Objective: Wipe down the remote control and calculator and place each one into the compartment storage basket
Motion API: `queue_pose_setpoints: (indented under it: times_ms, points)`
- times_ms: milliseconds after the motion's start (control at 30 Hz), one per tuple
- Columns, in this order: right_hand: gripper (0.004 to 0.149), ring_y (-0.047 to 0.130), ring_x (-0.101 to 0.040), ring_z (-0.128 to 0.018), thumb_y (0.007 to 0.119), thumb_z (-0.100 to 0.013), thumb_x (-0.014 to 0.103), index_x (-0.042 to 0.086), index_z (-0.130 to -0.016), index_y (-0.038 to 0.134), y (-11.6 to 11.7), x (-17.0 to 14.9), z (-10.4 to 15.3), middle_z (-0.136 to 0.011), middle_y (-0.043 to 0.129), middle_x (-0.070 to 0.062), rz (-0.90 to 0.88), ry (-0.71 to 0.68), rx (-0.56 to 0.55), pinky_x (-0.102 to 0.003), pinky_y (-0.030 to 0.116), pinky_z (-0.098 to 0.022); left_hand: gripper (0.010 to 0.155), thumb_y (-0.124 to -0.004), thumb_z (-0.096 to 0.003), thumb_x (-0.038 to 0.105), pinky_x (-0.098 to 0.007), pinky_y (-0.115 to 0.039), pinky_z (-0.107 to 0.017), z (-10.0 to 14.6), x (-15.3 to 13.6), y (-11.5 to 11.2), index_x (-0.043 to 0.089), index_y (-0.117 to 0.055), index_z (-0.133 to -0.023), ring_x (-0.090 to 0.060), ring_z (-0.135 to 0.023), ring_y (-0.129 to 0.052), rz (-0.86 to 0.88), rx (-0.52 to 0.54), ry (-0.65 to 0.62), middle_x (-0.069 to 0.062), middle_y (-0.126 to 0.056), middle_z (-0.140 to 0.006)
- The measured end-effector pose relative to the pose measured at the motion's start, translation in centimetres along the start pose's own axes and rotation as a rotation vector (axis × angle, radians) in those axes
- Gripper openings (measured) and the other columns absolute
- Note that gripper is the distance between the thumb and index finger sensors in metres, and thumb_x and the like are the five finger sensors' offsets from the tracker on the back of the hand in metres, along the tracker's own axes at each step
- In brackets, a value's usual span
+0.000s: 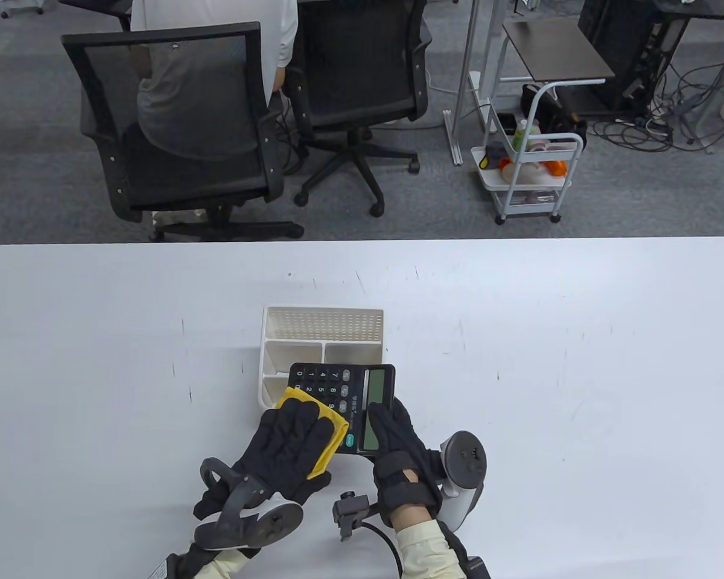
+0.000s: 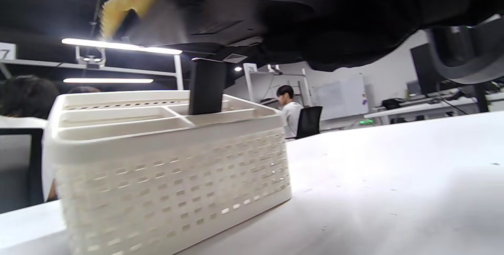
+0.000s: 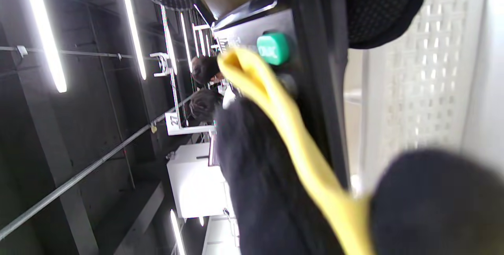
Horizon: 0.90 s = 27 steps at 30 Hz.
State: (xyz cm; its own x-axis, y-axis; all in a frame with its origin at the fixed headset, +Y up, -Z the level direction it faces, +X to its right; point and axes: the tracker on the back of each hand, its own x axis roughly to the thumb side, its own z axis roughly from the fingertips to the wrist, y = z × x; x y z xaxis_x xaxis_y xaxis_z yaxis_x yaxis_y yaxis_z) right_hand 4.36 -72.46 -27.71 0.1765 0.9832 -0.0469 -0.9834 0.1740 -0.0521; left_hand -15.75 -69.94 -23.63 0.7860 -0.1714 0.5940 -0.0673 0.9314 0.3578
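Note:
The black calculator (image 1: 332, 380) hangs tilted over the near side of the white compartment basket (image 1: 323, 325). My right hand (image 1: 392, 428) grips it at its display end, fingers over the screen. My left hand (image 1: 295, 434) lies on the keys with the yellow cloth (image 1: 330, 443) under it, and the thumb seems to pinch the cloth. In the left wrist view a black remote control (image 2: 206, 85) stands upright in a compartment of the basket (image 2: 169, 168). The table view hides the remote behind the calculator. The right wrist view shows the cloth (image 3: 291, 129) against the calculator (image 3: 315, 89) near its green key.
The white table (image 1: 579, 362) stretches wide on both sides of the basket. Beyond its far edge stand two black office chairs (image 1: 175, 120), one with a person seated, and a white cart (image 1: 531, 175). A small black clamp on a cable (image 1: 350, 509) lies by my right wrist.

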Motion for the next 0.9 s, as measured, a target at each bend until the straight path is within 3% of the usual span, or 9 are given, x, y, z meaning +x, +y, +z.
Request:
queue_pose_setpoints:
  times_ms: [333, 533, 667, 900]
  points:
    - [0.064, 0.083, -0.047, -0.074, 0.064, -0.062, 0.028, -0.011, -0.107, 0.043, 0.1, 0.3, 0.0, -0.101, 0.064, -0.034, -0.015, -0.021, -0.01, -0.061, 0.074, -0.052, 0.066, -0.053, -0.0523, 0.053, -0.054, -0.052, -0.077, 0.5, -2.2, 0.1, 0.023, -0.043, -0.11, -0.04, -0.108, -0.048, 0.054, 0.0, 0.087, -0.013, -0.044, -0.115]
    - [0.064, 0.085, -0.047, -0.073, 0.065, -0.061, 0.028, -0.012, -0.107, 0.044, 0.0, 0.2, -0.1, -0.1, 0.065, -0.035, -0.001, -0.027, -0.005, -0.061, 0.075, -0.051, 0.066, -0.052, -0.0522, 0.053, -0.054, -0.053, -0.077, 0.3, -1.0, 0.1, 0.023, -0.044, -0.11, -0.04, -0.108, -0.049, 0.052, 0.004, 0.037, -0.012, -0.045, -0.115]
    - [0.064, 0.085, -0.047, -0.073, 0.066, -0.061, 0.027, -0.012, -0.107, 0.045, 0.8, 0.0, 0.0, -0.1, 0.065, -0.035, 0.056, -0.011, 0.069, -0.061, 0.075, -0.05, 0.066, -0.051, -0.0522, 0.053, -0.054, -0.052, -0.077, 0.1, -0.3, 0.1, 0.024, -0.043, -0.11, -0.04, -0.109, -0.048, 0.046, -0.003, 0.003, -0.012, -0.044, -0.116]
    - [0.064, 0.086, -0.046, -0.072, 0.066, -0.061, 0.028, -0.012, -0.107, 0.046, 0.9, 0.4, 0.2, -0.1, 0.066, -0.035, 0.035, -0.03, 0.05, -0.061, 0.075, -0.05, 0.065, -0.049, -0.0526, 0.053, -0.055, -0.052, -0.077, 0.7, -2.6, 0.4, 0.023, -0.044, -0.111, -0.04, -0.109, -0.048, 0.089, 0.0, 0.147, -0.012, -0.044, -0.116]
